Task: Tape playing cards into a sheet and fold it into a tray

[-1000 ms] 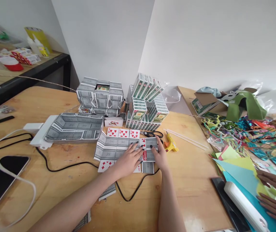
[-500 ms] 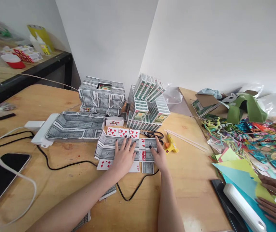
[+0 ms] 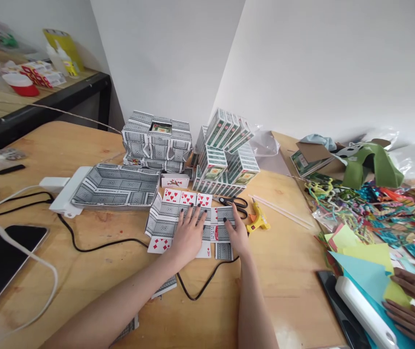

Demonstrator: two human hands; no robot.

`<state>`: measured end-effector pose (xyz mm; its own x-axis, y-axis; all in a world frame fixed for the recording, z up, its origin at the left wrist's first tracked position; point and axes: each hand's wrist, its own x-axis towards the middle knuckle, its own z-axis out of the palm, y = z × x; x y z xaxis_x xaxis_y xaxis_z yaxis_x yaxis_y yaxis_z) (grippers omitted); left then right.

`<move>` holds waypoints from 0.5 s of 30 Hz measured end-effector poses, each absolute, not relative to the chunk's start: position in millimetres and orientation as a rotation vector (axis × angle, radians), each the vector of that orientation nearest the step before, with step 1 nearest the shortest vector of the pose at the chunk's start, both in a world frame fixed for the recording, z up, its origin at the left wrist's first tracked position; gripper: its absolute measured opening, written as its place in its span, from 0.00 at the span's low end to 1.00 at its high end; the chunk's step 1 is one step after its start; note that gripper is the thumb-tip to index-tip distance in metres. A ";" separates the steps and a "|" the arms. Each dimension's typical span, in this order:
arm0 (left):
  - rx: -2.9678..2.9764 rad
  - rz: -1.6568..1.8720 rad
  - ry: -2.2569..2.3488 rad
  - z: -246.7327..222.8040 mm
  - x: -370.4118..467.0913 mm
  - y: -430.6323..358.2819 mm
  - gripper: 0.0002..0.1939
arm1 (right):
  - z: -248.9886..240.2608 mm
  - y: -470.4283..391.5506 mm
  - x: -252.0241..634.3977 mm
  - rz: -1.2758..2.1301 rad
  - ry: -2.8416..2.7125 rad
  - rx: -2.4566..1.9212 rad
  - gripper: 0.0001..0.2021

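My left hand (image 3: 189,236) lies flat on a panel of joined playing cards (image 3: 164,229), fingers stretched out. Most of the panel shows patterned grey backs, with red-suited cards along its far and near edges. On the panel's right end rest the spread thumb and fingers of my right hand (image 3: 238,233), beside a small red-and-white strip. My palms hide part of the cards. Just beyond the right fingertips are black-handled scissors (image 3: 233,201) and a yellow glue gun (image 3: 258,217). An open tray made of cards (image 3: 120,186) stands to the left.
Behind stand a card-covered box (image 3: 156,140) and stacked green card boxes (image 3: 225,155). A power strip (image 3: 69,194), black cable (image 3: 101,245) and phone (image 3: 7,266) are at left. At right, another person's hands (image 3: 410,300) touch coloured paper (image 3: 365,276) by a paper trimmer (image 3: 363,310).
My left hand has shifted slightly right on the cards, its fingers a little closer together. My right hand stays at the panel's right end. The view has moved slightly.
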<state>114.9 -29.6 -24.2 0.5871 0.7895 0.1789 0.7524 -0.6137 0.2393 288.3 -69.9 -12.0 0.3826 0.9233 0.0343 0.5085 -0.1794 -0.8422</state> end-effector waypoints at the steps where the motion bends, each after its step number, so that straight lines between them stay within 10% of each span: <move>1: 2.672 0.403 1.305 -24.8 114.8 -29.7 0.24 | -12.4 -69.5 287.1 0.634 -1.254 -1.840 0.32; 15: 2.635 0.439 1.314 -24.1 115.3 -29.4 0.23 | -6.5 -64.5 271.0 0.485 -1.472 -2.140 0.32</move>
